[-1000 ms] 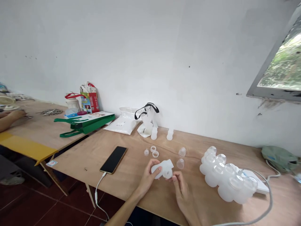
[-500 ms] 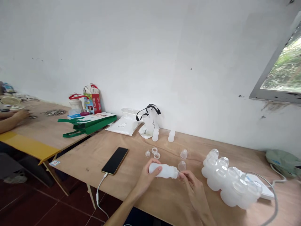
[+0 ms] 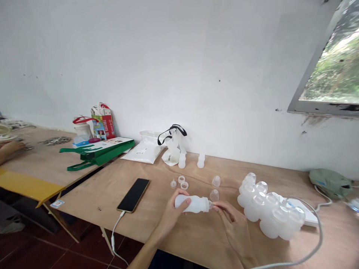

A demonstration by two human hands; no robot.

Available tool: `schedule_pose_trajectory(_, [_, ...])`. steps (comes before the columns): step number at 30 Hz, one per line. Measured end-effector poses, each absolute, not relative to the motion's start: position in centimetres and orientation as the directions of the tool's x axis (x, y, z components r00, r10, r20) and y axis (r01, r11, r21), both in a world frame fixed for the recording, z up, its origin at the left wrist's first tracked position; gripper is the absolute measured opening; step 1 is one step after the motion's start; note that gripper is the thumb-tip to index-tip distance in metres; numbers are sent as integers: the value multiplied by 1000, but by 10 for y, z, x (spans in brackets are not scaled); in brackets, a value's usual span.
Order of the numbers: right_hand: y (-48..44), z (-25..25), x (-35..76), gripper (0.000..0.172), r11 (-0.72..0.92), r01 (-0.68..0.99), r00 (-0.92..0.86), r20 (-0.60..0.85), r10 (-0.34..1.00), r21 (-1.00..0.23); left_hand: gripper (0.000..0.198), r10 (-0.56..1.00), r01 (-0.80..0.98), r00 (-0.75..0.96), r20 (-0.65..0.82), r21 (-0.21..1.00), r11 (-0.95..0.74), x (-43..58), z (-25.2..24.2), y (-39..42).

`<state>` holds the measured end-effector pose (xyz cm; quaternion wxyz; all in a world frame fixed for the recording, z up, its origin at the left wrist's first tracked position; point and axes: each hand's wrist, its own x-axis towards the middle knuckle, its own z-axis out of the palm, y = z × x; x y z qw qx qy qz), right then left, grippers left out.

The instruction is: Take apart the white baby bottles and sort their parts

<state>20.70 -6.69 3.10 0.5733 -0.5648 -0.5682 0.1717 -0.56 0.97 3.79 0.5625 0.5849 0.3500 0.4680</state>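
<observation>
My left hand is wrapped round the body of a frosted white baby bottle, which lies sideways above the table with its neck to the right. At the bottle's mouth sits a clear nipple, and the fingers of my right hand pinch its tip. Just beyond the bottle stand two clear dome caps. Farther left lie two white rings and a loose nipple. Two small frosted bottles stand near the wall.
Several capped bottles are grouped at right, beside a white flat device and a grey cable. A phone charges at left. White bags, a green bag and a cap lie farther back. Another person's hand is far left.
The view has turned slightly right, so things sit farther left. My right fingers have drawn a little away from the bottle's neck, and the nipple now shows between them.
</observation>
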Motion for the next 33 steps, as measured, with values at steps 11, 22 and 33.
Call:
schedule_pose_trajectory(11, [-69,40,201,48,233,445,259,374,891,-865,43,929,-89,310,201,979,-181,-9,52,-6])
schedule_pose_trajectory(22, [-73,49,203,41,296,419,54,349,936,-858,39,923,-85,303,238,971,-222,-11,47,0])
schedule_pose_trajectory(33, [-67,40,202,60,202,304,191,267,944,-931,45,709,136,608,357,833,-536,-14,63,-12])
